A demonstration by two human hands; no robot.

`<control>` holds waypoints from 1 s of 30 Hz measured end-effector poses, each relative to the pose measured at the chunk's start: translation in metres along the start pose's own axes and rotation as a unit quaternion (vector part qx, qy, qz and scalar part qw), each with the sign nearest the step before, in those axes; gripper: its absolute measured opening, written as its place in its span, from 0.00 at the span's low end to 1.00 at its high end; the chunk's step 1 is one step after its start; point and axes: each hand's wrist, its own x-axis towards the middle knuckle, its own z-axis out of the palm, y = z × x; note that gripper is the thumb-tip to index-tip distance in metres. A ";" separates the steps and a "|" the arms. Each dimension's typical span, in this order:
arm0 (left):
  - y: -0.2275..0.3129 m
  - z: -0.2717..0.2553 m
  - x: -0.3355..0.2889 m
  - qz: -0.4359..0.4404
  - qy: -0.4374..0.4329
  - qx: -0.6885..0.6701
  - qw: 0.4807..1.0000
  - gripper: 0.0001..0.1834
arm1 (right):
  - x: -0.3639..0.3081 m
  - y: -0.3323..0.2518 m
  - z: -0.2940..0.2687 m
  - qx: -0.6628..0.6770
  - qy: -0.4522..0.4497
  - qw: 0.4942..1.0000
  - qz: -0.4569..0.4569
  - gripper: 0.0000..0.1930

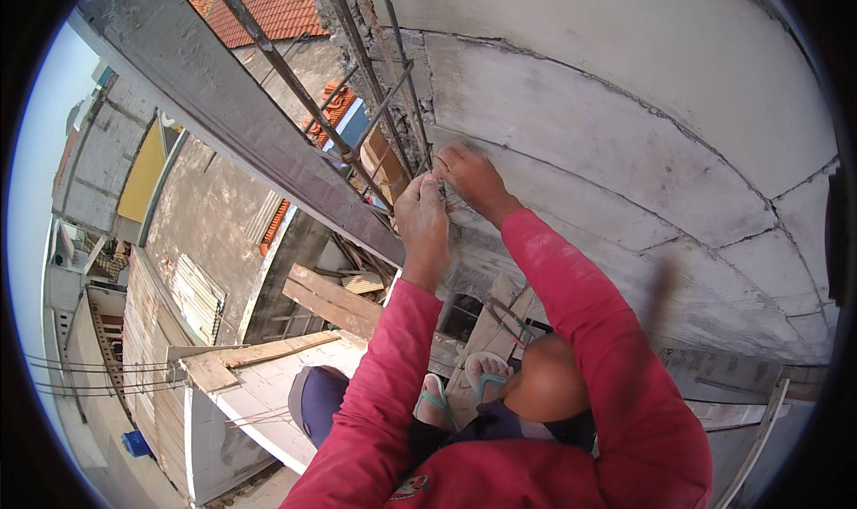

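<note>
Steel reinforcing bars (367, 65) rise in a cage at the upper middle, with thinner cross bars joining them. Close against the foot of this cage, my left hand (421, 221) is closed with thumb and fingers pinched together. Just right of it and slightly farther up, my right hand (475, 182) is pinched closed too, beside the wall. Whatever lies between the fingertips is too small and hidden to make out. Both forearms wear red sleeves. Below the hands, a hand tool with thin reddish handles (507, 321) lies near my sandalled feet.
A pale block wall (571, 107) with cracked joints fills the right side. A long grey board (223, 98) slants past the bars on the left. Under my feet is a wooden plank (482, 330). Loose boards (332, 300), rooftops and a drop lie below left.
</note>
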 end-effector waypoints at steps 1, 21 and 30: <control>0.004 0.000 0.001 0.020 -0.025 0.040 0.999 0.19 | -0.002 0.002 0.004 0.015 0.031 0.999 -0.004 0.11; 0.004 -0.008 0.100 0.179 -0.068 0.403 0.895 0.35 | -0.357 -0.029 0.034 -0.172 -0.035 0.950 0.260 0.26; 0.003 -0.021 0.119 0.223 -0.124 0.376 0.891 0.31 | -0.426 -0.062 0.025 -0.164 -0.117 0.918 0.343 0.18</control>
